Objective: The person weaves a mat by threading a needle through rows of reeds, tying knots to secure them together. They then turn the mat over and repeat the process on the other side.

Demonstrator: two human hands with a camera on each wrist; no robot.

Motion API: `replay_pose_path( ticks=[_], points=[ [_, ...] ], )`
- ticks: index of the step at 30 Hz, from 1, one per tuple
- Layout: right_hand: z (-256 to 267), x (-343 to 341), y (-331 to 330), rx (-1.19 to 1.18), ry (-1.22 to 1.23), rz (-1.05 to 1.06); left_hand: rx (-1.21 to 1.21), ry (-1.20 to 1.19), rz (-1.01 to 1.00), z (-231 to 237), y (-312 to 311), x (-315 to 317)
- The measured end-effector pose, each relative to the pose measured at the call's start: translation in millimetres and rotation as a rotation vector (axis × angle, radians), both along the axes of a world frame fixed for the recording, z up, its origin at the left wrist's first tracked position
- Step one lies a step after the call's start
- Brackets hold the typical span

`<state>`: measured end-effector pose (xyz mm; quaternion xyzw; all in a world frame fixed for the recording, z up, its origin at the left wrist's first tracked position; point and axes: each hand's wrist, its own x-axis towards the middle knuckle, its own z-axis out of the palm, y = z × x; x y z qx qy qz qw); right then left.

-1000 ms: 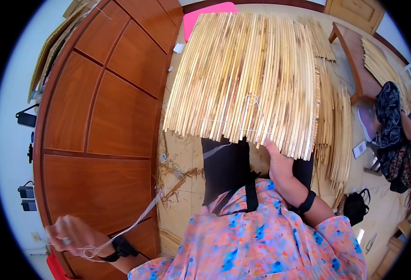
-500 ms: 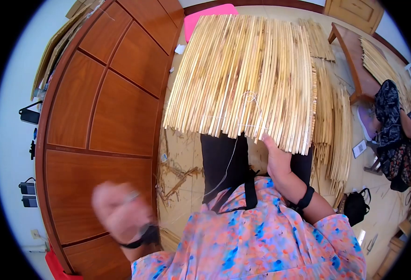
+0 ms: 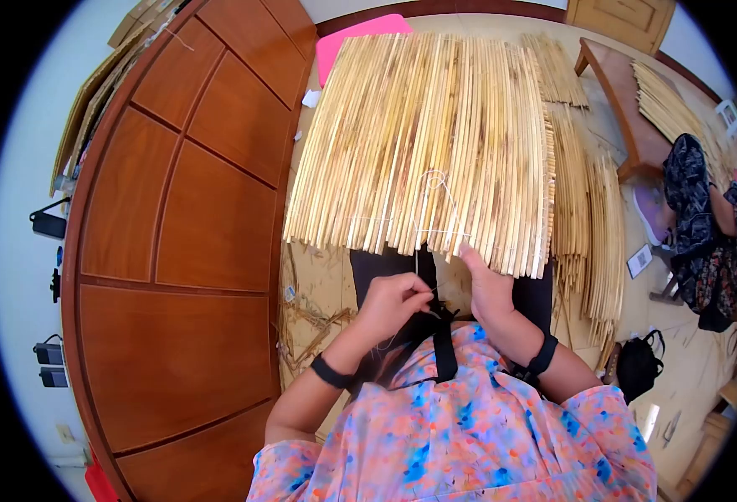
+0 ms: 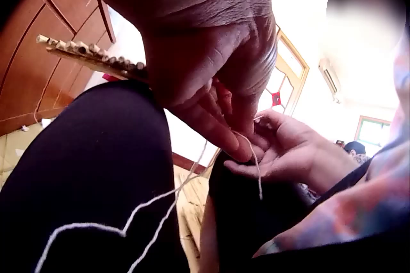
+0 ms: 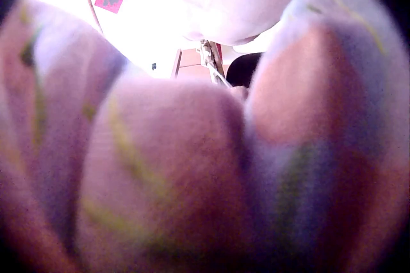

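Note:
A mat of pale reed stalks (image 3: 423,134), bound side by side, extends forward from above the person's knees. White string (image 3: 439,231) crosses the stalks near the front edge, with a loose loop lying on top. My right hand (image 3: 492,293) grips that edge, thumb on the upper face and fingers underneath. Just below the edge my left hand (image 3: 392,308) pinches the string between thumb and fingertips. In the left wrist view, slack string (image 4: 90,225) hangs over the dark trousers and a short end dangles from the fingers. Blurred patterned cloth (image 5: 166,177) fills most of the right wrist view.
Reddish-brown wooden panels (image 3: 176,351) rise at the left. More stalk bundles (image 3: 607,243) lie on the floor to the right, beside a wooden bench (image 3: 615,92). A pink seat (image 3: 356,42) shows behind the mat. Another person sits far right near a black bag (image 3: 640,368).
My left hand has come in from the far lower left, where it had drawn the string out, to just below the mat's edge. The right hand keeps its place on the mat.

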<state>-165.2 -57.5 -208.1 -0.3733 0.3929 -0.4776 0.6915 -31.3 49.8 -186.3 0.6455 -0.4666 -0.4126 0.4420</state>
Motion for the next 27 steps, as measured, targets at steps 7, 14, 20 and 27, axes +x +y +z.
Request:
replay_pose_path(
  ticks=[7, 14, 20, 27],
  points=[
    [-4.3, -1.0, -0.5, 0.032, -0.018, 0.011, -0.347, 0.193, 0.184, 105.1, 55.5, 42.8],
    [-6.4, -2.5, -0.6, -0.029, -0.040, 0.020, -0.754, 0.088, 0.167, 173.4, 50.8, 94.8],
    [2.2, -14.5, 1.6, -0.053, -0.006, 0.050, -0.789, -0.186, 0.035, 248.9, 2.2, 134.7],
    [15.5, -36.2, -0.3, -0.125, 0.171, 0.200, -0.795, -0.337, -0.025, 304.9, -76.5, 190.7]
  ],
)
